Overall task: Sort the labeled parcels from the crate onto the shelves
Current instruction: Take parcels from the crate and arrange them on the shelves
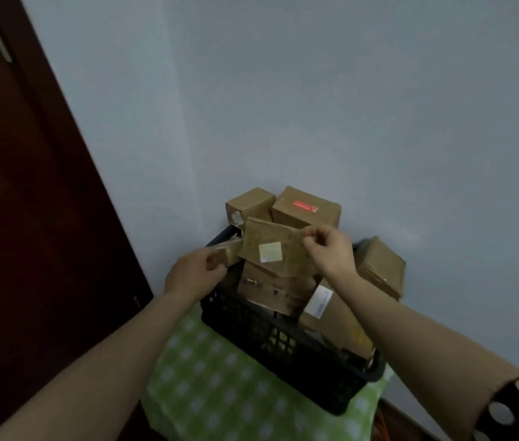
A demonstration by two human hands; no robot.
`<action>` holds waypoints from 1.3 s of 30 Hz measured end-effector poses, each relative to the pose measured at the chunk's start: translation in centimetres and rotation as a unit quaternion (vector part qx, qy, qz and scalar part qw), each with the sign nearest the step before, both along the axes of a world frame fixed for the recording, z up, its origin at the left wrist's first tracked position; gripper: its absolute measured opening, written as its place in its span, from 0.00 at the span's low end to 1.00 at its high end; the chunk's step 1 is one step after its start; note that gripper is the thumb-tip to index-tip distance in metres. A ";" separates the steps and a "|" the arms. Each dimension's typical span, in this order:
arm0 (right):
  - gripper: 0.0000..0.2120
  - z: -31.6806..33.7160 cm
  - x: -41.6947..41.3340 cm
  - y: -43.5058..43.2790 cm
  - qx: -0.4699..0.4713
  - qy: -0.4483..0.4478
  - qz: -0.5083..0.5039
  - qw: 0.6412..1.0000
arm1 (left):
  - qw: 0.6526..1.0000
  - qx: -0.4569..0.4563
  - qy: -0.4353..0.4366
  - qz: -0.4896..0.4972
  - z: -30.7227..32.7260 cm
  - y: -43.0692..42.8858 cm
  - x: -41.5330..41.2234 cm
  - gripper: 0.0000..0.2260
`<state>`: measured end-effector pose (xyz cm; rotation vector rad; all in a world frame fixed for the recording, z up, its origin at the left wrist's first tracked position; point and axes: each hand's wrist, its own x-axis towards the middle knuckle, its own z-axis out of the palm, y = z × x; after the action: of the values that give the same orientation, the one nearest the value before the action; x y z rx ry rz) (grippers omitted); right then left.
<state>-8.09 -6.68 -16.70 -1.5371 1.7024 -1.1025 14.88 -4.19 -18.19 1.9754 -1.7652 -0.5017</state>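
Observation:
A black plastic crate [283, 342] stands on a green checked cloth, piled high with brown cardboard parcels. My right hand [328, 249] pinches the right edge of a tilted parcel with a pale square label [267, 246] at the top of the pile. My left hand [194, 275] grips a small parcel [228, 248] at the crate's left rim. Behind them sit a parcel with a red label [306, 208] and a small plain one [250, 202]. Another parcel [379, 265] leans at the right, and a white-labelled one [318, 300] lies lower down.
A pale blue wall [315, 106] rises right behind the crate. A dark brown wooden door [22, 218] fills the left side. The green checked cloth [213, 383] covers the surface under the crate. No shelves are in view.

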 end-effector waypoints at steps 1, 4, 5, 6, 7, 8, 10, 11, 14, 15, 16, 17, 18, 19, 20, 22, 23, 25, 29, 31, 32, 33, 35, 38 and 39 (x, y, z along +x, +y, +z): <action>0.08 0.4 0.2 -2.0 -0.010 0.009 -0.020 1.000 | 1.000 -0.009 0.020 0.000 0.1 -2.8 0.3 0.16; 0.11 1.4 1.6 -7.4 -0.004 0.047 -0.051 0.998 | 0.998 -0.013 0.054 -0.005 0.3 -10.5 1.0 0.12; 0.11 1.7 2.1 -8.9 0.001 0.066 -0.053 0.996 | 0.999 -0.008 0.050 -0.012 0.1 -12.8 1.1 0.15; 0.10 2.0 2.7 -10.3 0.006 0.090 -0.048 0.995 | 0.999 0.001 0.043 -0.019 -0.1 -15.0 1.2 0.19; 0.10 2.0 3.2 -11.7 0.013 0.113 -0.041 0.993 | 0.999 0.010 0.036 -0.025 -0.4 -17.1 1.2 0.23; 0.09 2.1 3.8 -12.9 0.022 0.132 -0.032 0.990 | 0.999 0.020 0.033 -0.030 -0.8 -19.0 1.2 0.25; 0.08 1.7 4.8 -15.1 0.037 0.159 -0.018 0.987 | 0.997 0.047 0.034 -0.048 -1.8 -22.3 0.9 0.33; 0.08 1.4 5.1 -15.9 0.039 0.169 -0.015 0.985 | 0.996 0.066 0.028 -0.058 -2.4 -23.7 0.7 0.38; 0.09 0.6 5.5 -17.4 0.050 0.189 -0.004 0.981 | 0.990 0.118 -0.003 -0.082 -4.3 -27.3 -0.2 0.53; 0.09 0.4 5.4 -17.7 0.058 0.191 0.000 0.980 | 0.988 0.133 -0.002 -0.084 -4.9 -28.3 -0.4 0.57; 0.09 0.2 5.4 -18.0 0.066 0.193 0.002 0.979 | 0.985 0.148 0.003 -0.084 -5.4 -29.2 -0.6 0.59; 0.09 0.0 5.2 -18.3 0.073 0.194 0.001 0.978 | 0.983 0.160 0.010 -0.084 -5.8 -29.9 -0.8 0.60; 0.08 -0.1 5.1 -18.4 0.080 0.196 -0.002 0.977 | 0.981 0.170 0.018 -0.088 -6.2 -30.5 -0.8 0.59; 0.08 -0.3 5.0 -18.6 0.087 0.197 -0.007 0.977 | 0.980 0.177 0.027 -0.090 -6.3 -30.8 -0.7 0.58; 0.08 -0.2 4.9 -18.7 0.092 0.192 -0.013 0.977 | 0.979 0.175 0.046 -0.089 -6.6 -31.1 -0.4 0.57; 0.08 0.1 4.8 -18.8 0.087 0.151 -0.024 0.984 | 0.979 0.156 0.108 -0.073 -6.3 -30.9 0.4 0.54; 0.08 0.4 4.9 -18.7 0.080 0.124 -0.029 0.989 | 0.974 0.143 0.167 -0.057 -5.7 -30.5 0.8 0.51; 0.09 1.0 5.3 -18.5 0.068 0.079 -0.040 0.994 | 0.945 0.124 0.301 -0.035 -3.9 -29.1 1.5 0.38; 0.10 2.8 6.4 -17.4 0.050 -0.029 -0.045 0.997 | 0.843 0.159 0.510 -0.055 1.2 -24.2 2.8 0.08; 0.14 3.8 7.5 -15.7 0.056 -0.099 -0.027 0.993 | 0.789 0.178 0.587 -0.037 2.9 -20.6 3.6 0.12; 0.16 4.1 7.9 -15.1 0.074 -0.139 -0.019 0.987 | 0.769 0.189 0.609 -0.031 3.3 -19.3 3.8 0.17; 0.16 4.4 8.3 -13.8 0.095 -0.185 0.003 0.978 | 0.756 0.192 0.625 -0.024 3.7 -17.4 4.1 0.24; 0.09 4.7 8.9 -10.4 0.141 -0.266 0.064 0.951 | 0.742 0.179 0.646 -0.012 4.4 -12.9 4.6 0.31; 0.06 4.8 10.0 -4.7 0.184 -0.372 0.127 0.901 | 0.755 0.160 0.636 0.010 4.9 -5.5 5.4 0.25; 0.07 4.6 10.4 -2.9 0.184 -0.391 0.142 0.891 | 0.771 0.150 0.619 0.021 5.2 -3.0 5.6 0.22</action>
<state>2.30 -9.59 -12.10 -0.8734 1.0096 -0.9777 20.53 -7.16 -13.02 1.1929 -0.7714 -1.6554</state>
